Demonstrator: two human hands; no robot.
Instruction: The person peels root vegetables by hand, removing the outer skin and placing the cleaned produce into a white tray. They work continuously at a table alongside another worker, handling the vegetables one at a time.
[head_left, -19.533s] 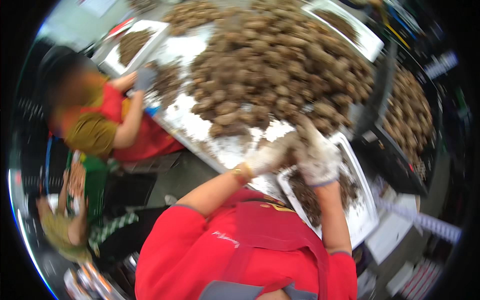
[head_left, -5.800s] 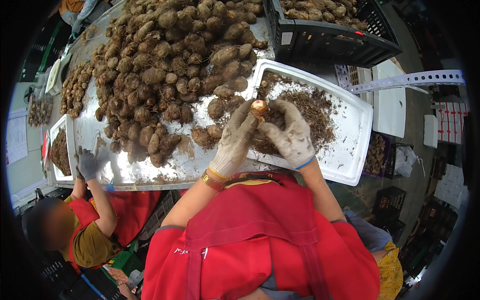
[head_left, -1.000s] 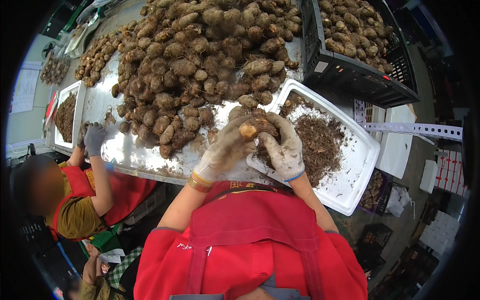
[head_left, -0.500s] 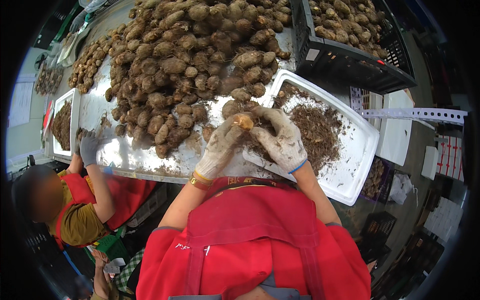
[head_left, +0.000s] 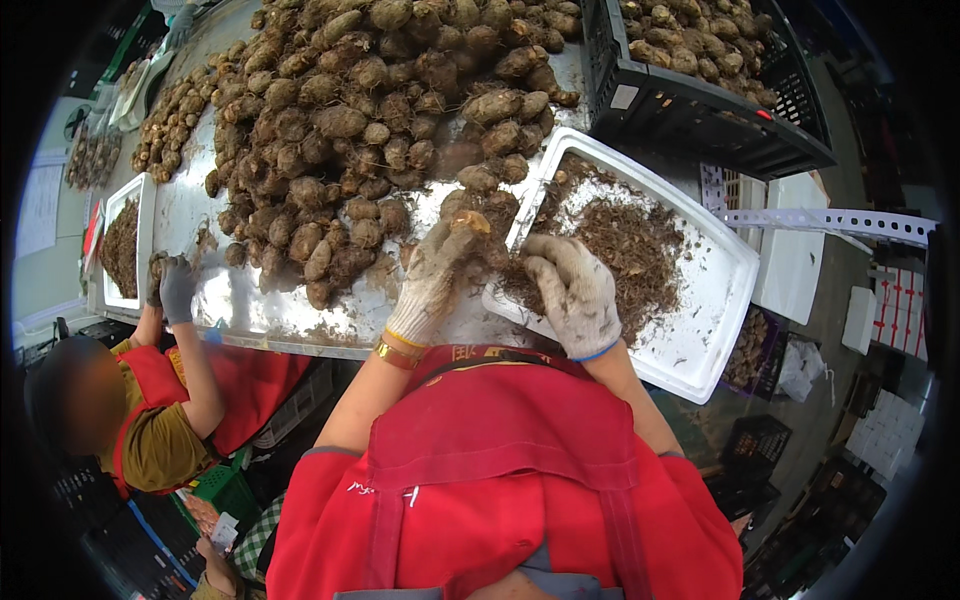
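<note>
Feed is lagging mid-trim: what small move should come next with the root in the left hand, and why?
Probably turn the root in the left hand toward the right hand. Its cut orange end points away from the white tray, where the brown trimmings lie.

Bright, even overhead light falls across the scene, and the steel desk (head_left: pixel 250 300) throws a pale glare at about 9 o'clock. Shadows are soft and short. Focus is sharp at the centre, while the fisheye bends straight edges strongly toward the rim, where a black ring closes the picture. Toward 4 o'clock the floor is dim.
</note>
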